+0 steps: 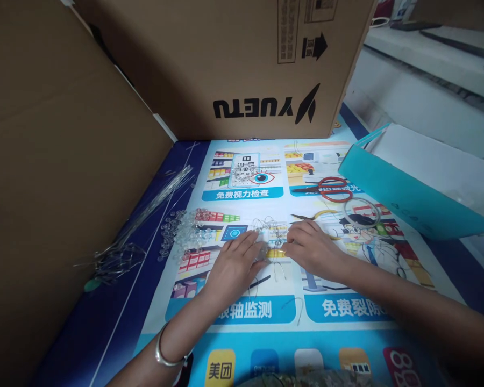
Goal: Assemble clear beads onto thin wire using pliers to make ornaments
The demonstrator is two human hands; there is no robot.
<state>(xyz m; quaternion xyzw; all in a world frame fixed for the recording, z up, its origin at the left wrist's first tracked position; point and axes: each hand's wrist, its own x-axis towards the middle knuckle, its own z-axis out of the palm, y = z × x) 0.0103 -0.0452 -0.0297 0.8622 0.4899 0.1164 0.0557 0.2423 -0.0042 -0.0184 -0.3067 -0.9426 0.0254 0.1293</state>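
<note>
Fingering clear beads (262,250) and thin looped wire (268,221).

Silvery metal wires (165,194) lie left of clear round beads (187,234), a turquoise cardboard box (387,185) by the desk's (326,344) right edge

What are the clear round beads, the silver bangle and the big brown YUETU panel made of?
Small clear round beads: glossy glass or plastic; their see-through look fits both. Shiny silver rounded bangle: probably polished metal, from its bright highlights. Large flat brown YUETU panel: apparently matte cardboard, from its dull tan surface.
</note>
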